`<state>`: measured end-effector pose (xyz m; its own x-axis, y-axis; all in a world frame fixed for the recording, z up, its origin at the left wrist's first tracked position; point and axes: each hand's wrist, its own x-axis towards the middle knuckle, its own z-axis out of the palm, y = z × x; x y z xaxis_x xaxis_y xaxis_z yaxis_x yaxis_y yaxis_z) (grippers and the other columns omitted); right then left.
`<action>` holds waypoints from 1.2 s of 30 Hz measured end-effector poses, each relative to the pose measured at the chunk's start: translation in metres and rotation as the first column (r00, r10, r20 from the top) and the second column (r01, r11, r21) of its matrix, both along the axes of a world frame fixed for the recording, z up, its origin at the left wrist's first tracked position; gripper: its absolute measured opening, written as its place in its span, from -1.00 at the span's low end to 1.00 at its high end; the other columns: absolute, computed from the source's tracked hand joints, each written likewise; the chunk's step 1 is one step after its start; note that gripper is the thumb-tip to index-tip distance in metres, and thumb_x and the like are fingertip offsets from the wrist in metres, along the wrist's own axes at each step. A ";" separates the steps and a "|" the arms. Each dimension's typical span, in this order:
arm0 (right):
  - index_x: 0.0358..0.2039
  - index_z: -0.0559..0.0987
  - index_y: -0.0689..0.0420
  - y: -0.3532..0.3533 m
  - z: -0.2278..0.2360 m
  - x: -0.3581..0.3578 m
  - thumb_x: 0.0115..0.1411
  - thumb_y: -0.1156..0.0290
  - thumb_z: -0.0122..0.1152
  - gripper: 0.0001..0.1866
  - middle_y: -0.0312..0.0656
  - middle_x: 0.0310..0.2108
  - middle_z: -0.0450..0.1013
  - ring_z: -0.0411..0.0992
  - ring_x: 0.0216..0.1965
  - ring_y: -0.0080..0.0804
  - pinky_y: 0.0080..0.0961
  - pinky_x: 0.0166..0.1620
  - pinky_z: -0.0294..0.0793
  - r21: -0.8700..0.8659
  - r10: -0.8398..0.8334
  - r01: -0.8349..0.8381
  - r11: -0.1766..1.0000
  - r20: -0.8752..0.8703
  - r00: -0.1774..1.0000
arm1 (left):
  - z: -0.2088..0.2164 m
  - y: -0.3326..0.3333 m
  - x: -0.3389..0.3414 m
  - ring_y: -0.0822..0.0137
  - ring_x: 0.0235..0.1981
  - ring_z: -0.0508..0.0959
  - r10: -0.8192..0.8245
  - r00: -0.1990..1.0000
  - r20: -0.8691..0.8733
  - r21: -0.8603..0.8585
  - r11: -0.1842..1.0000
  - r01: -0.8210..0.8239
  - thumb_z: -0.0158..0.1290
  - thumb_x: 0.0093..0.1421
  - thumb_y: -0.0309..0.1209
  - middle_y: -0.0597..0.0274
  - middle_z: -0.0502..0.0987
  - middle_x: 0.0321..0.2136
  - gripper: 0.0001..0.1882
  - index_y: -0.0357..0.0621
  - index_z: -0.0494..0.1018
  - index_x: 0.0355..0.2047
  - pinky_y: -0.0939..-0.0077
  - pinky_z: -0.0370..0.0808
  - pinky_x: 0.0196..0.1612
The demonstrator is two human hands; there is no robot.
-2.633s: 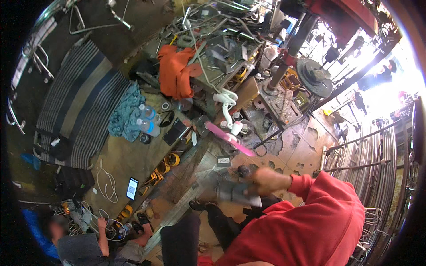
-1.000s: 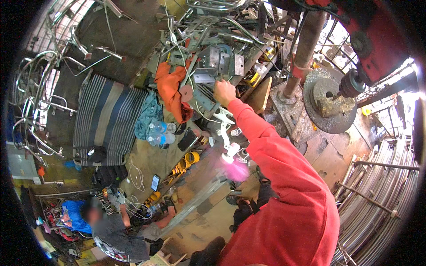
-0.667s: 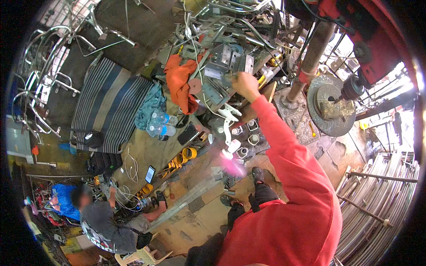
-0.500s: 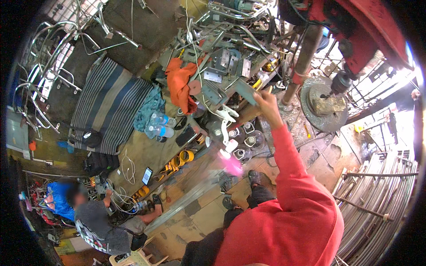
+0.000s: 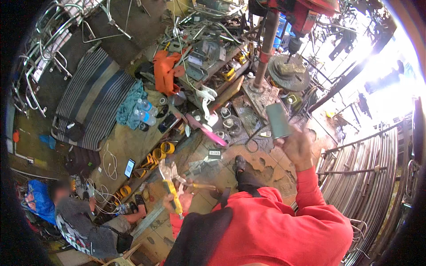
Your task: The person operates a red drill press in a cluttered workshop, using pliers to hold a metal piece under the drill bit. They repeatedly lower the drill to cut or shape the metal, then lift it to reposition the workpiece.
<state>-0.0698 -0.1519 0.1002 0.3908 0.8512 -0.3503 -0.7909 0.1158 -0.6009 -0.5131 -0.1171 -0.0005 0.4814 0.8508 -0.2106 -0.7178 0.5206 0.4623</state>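
Gripping a flat grey metal piece [image 5: 278, 120] in the right hand [image 5: 298, 148], the person is now holding it raised above the rusty floor plates [image 5: 262, 170], well back from the cluttered workbench [image 5: 208, 62] where that arm was stretched half a second ago. The red sleeve [image 5: 310, 190] is bending at the elbow instead of reaching straight out — the hand has come away from the grey boxes on the bench and is sitting nearer the drill press column [image 5: 266, 44]. The left hand [image 5: 177, 201] is showing low in the view, fingers closed around a yellow-handled clamp tool [image 5: 171, 188], its metal head pointing up; this hand was not showing in the earlier view. A pink strip [image 5: 206, 130] is lying on the floor between the bench and the person, near a white bracket [image 5: 206, 99]. Another person [image 5: 84, 221] is sitting at lower left beside yellow tape rolls [image 5: 162, 150] and a phone [image 5: 129, 167] — the orange cloth [image 5: 165, 75] is lying on the bench as before.
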 end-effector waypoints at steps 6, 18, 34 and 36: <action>0.30 0.35 0.20 -0.020 -0.027 0.007 0.44 0.13 -0.07 -0.45 -0.07 -0.05 0.53 0.58 -0.17 -0.27 -0.20 -0.08 0.61 0.476 0.297 -0.176 0.861 -0.190 0.936 | 0.005 -0.021 0.051 -0.31 0.25 0.36 -0.143 0.984 0.110 -0.141 0.977 0.158 0.08 -0.09 -0.13 -0.14 0.38 0.21 -0.11 -0.37 0.31 0.27 -0.42 0.27 0.25; -0.19 0.60 0.05 0.019 -0.112 0.104 0.35 0.08 0.15 -0.70 -0.20 -0.31 0.60 0.60 -0.31 -0.20 -0.12 -0.15 0.65 0.218 0.159 -0.031 0.976 -0.600 0.784 | 0.047 -0.039 0.284 -0.18 0.27 0.37 -0.318 0.937 0.146 -0.113 0.935 0.335 0.16 -0.17 -0.11 -0.11 0.48 0.14 -0.04 -0.16 0.28 0.32 -0.25 0.22 0.37; 0.00 0.54 0.14 0.088 0.000 0.239 0.41 -0.14 -0.03 -0.44 -0.05 -0.13 0.58 0.57 -0.13 -0.03 -0.02 -0.04 0.61 0.409 0.256 -0.087 0.909 -0.380 0.889 | 0.095 -0.018 0.474 -0.09 0.17 0.35 -0.553 0.752 0.359 0.215 0.833 0.510 0.23 -0.17 -0.14 0.03 0.44 0.02 -0.01 -0.21 0.23 0.32 0.03 0.10 0.37; 0.00 0.54 0.14 0.091 0.002 0.236 0.42 -0.14 -0.05 -0.44 -0.05 -0.13 0.58 0.57 -0.11 -0.04 -0.05 -0.03 0.61 0.427 0.243 -0.054 0.902 -0.401 0.884 | 0.095 -0.014 0.479 -0.07 0.18 0.35 -0.609 0.665 0.431 0.238 0.788 0.568 0.24 -0.18 -0.14 0.05 0.43 0.02 0.00 -0.20 0.23 0.32 0.04 0.08 0.37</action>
